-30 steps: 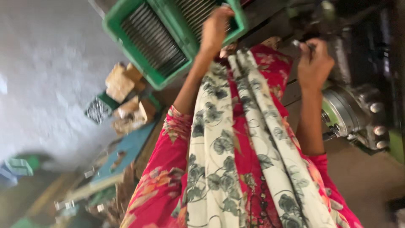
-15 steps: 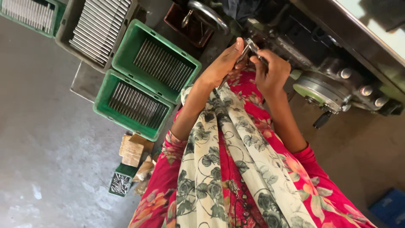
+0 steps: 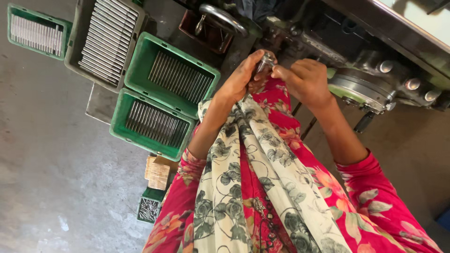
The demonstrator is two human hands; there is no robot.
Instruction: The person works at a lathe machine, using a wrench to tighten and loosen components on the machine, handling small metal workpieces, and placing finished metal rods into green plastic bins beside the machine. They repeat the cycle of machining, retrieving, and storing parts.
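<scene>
My left hand [image 3: 241, 78] and my right hand [image 3: 303, 80] meet in front of my chest, just above a red flowered dress and a cream leaf-print scarf [image 3: 243, 187]. Between the fingertips of both hands sits a small shiny metal part [image 3: 265, 61], short and cylindrical. The left hand's fingers wrap it from the left; the right hand's thumb and forefinger pinch toward it from the right. Most of the part is hidden by the fingers.
Green crates of metal rods [image 3: 171, 75] [image 3: 150, 124] [image 3: 35, 30] and a grey tray of rods [image 3: 105, 40] stand on the concrete floor at left. A dark machine [image 3: 365, 79] with a handwheel [image 3: 222, 18] lies ahead. Wooden blocks [image 3: 157, 171] and a small box of pins [image 3: 149, 209] sit lower left.
One second ago my left hand reached up at a green crate and my right hand was apart near the machine. Both hands have come together on the metal part; the view has swung.
</scene>
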